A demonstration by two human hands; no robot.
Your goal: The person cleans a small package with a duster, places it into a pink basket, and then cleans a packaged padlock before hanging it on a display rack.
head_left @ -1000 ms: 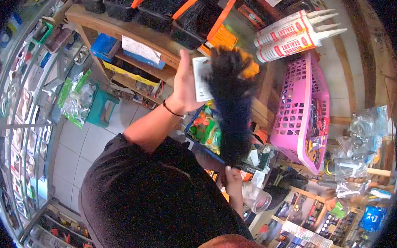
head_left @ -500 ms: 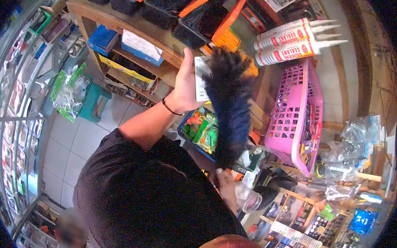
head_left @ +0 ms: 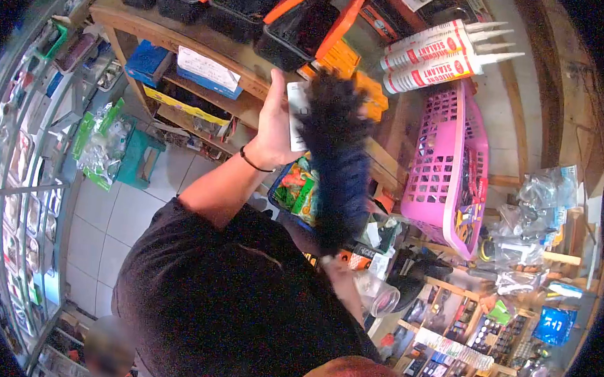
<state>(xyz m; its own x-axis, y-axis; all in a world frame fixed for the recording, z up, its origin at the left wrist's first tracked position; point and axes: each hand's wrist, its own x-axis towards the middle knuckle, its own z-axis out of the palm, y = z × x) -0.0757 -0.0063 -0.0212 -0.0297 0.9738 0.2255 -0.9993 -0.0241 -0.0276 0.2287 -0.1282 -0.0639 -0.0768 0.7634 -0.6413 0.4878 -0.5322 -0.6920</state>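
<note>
My right hand [head_left: 341, 284] is gripping the dark feather duster [head_left: 341, 170] by its base at centre; my open left hand [head_left: 276, 128] is touching a white card [head_left: 295, 112] behind it. Silicone sealant tubes [head_left: 431, 58] are lying beside a pink basket [head_left: 427, 206], upper right.

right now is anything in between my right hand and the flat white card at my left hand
Yes, the fluffy black and dark-blue duster that the right hand holds: its far end overlaps the flat white card by the left hand. Whether they touch, I can't tell.
</note>
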